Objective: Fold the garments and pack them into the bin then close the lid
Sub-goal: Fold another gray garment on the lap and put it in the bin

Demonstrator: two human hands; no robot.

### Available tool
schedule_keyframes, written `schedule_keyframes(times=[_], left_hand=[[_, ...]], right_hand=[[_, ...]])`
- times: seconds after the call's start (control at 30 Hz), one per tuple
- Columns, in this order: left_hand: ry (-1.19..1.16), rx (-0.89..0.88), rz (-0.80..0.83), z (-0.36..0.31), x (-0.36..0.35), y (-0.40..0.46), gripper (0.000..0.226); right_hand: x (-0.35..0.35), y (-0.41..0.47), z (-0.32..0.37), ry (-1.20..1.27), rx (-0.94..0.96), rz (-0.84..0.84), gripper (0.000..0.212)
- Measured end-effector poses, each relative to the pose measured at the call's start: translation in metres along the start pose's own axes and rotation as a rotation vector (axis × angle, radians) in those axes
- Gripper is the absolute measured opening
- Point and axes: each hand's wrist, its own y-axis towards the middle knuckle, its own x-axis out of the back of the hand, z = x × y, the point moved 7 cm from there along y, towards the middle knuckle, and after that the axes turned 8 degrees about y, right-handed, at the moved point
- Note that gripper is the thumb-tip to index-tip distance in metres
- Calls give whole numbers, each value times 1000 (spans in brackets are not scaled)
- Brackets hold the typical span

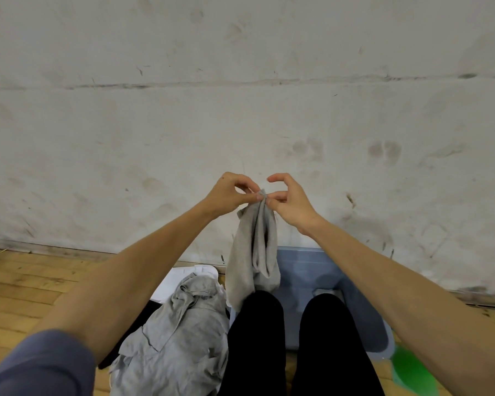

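Note:
A small grey garment (pixel 255 247) hangs in the air in front of me, above the blue-grey bin (pixel 303 270). My left hand (pixel 230 194) and my right hand (pixel 287 200) both pinch its top edge, fingertips close together. The cloth droops down in loose folds to my knees. A second, larger grey garment (pixel 180 324) lies crumpled on the floor at my left knee. A white lid (pixel 172 281) lies flat behind that heap, partly covered by it. My black-trousered legs hide much of the bin's opening.
A stained white wall (pixel 240 110) rises right behind the bin. Wooden floor (pixel 20 287) spreads to the left. Something green (pixel 412 372) sits at the lower right edge, blurred. A dark item (pixel 143 312) lies under the grey heap.

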Motion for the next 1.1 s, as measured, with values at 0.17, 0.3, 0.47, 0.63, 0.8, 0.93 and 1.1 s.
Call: schedule_keyframes(times=[0.17,0.3,0.47,0.63,0.8,0.93,1.1], left_hand=[[-36,52,75,3,-2,-1,7],[-15,77,49,6,1,-2,7],[7,77,43,-2,5,-2,7],[-35,97,3,-5,23,-4,8],[-41,118,-62,-2,44,-14,8],[-16,131,-96,9,60,-20,6],[-10,144,-98,34,67,-34,6]], right_hand=[[-2,-3,-2,-25,-19,9,42],[-1,-5,-12,-40,-62,-29,43],[0,-8,-27,-155,-93,-47,37],[6,-16,-67,-253,-184,-91,24],[12,-26,-119,-287,-351,-109,10],[11,-39,-142,-123,-535,-147,12],[17,-28,-128,194,-569,-209,18]])
